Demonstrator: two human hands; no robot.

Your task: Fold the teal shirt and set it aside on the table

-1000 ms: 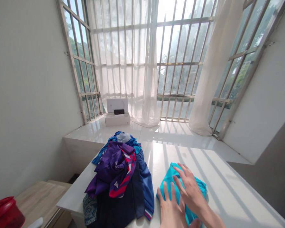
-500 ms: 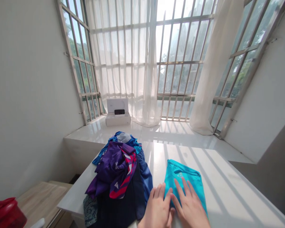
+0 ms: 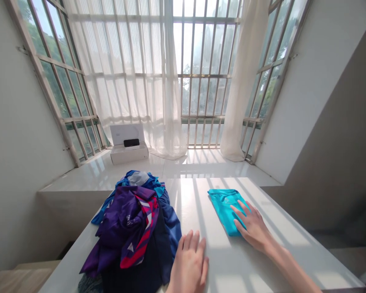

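A turquoise shirt [image 3: 224,207], folded into a flat rectangle, lies on the right part of the white table. My right hand [image 3: 251,224] rests on its right side with fingers spread; nothing is gripped. My left hand [image 3: 189,260] lies palm down, fingers stretched out, between that shirt and a heap of clothes, close to the heap's right edge. On top of the heap is a crumpled purple shirt [image 3: 122,219] with red and white stripes. Blue garments [image 3: 167,215] and a dark navy garment [image 3: 151,260] show beneath it.
The white table [image 3: 195,203] meets a glossy window ledge [image 3: 171,167] at the back. An open white box [image 3: 129,154] with a black object [image 3: 131,142] stands on the ledge. Sheer curtains [image 3: 131,81] hang before barred windows. A wooden surface [image 3: 21,280] sits low at left.
My right hand has moved right and away from me with the folded turquoise shirt under it. My left hand has come off the shirt onto the table. The view has turned right.
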